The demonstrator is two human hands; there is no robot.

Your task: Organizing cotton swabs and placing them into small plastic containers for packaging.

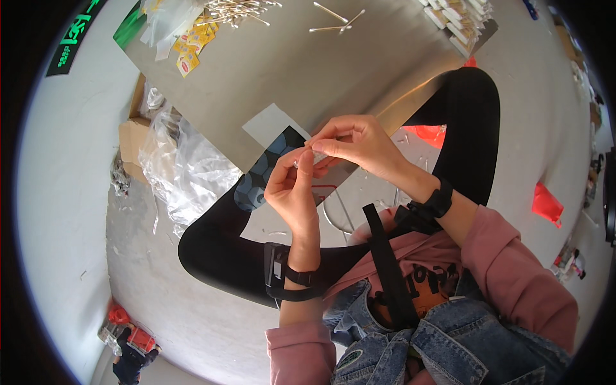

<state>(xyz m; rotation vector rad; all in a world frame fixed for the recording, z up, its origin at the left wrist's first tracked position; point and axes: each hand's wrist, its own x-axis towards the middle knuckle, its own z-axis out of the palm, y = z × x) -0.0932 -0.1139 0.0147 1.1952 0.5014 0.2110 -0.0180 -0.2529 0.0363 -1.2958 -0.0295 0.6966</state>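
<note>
My left hand point(293, 186) and my right hand point(356, 144) meet over the near edge of the grey metal-topped table point(218, 102). Both are closed, thumbs against fingers, pinching at a small, pale, partly see-through piece whose kind I cannot make out; the fingers cover most of it. Just beyond the fingertips a white square sheet point(273, 122) lies on the tabletop. A dark pad with blue-grey hexagons point(256, 176) sits at the table edge beside my left hand. Farther off are a heap of cotton swabs point(240, 9) and a few loose cotton swabs point(340, 27).
Yellow packets point(190, 54) and a clear plastic bag point(168, 19) are at the table's far left. White bundles point(455, 22) are stacked at its far right. Crumpled clear plastic point(186, 170) spills beside a cardboard box point(133, 141). Another person point(131, 359) appears at lower left.
</note>
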